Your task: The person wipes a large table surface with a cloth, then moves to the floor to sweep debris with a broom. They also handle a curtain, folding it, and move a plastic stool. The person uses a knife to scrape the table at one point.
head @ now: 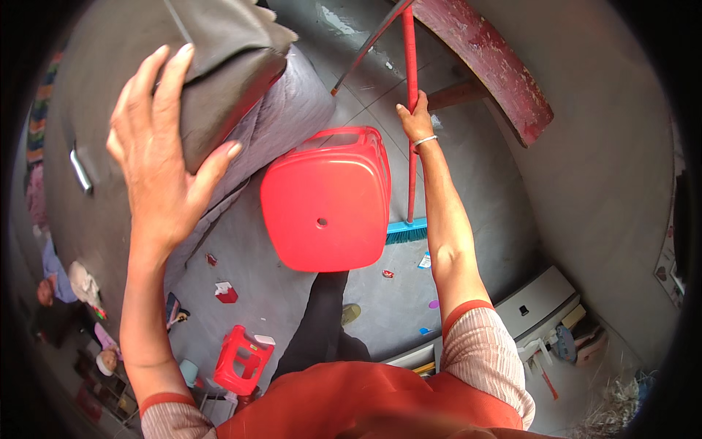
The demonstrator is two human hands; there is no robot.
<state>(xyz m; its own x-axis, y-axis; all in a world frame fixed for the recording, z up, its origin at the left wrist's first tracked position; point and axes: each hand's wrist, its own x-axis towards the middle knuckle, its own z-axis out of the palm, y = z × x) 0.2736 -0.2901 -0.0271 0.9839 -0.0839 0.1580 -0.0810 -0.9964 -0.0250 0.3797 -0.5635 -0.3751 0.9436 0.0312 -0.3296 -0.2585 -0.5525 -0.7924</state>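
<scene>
My right hand (418, 122) grips the red handle of a broom (410, 181). The broom's blue head with teal bristles (407, 231) is down at the grey floor, just right of a red plastic stool (323, 211). The stool stands upright before me, a small hole in its square seat. My left hand (159, 148) is spread with nothing in it, over the dark leather-like cover (219, 104) at the left. Whether its fingers touch the cover cannot be told. Below the cover hangs a grey quilted cloth (296, 93).
Litter lies on the floor, including a red-and-white packet (225, 292) and a wrapper (388, 274). A small red stool (243, 359) is lower left. A worn red wooden bench (488, 66) stands along the right wall. People (57, 274) are at far left; a whitish case (540, 307) is lower right.
</scene>
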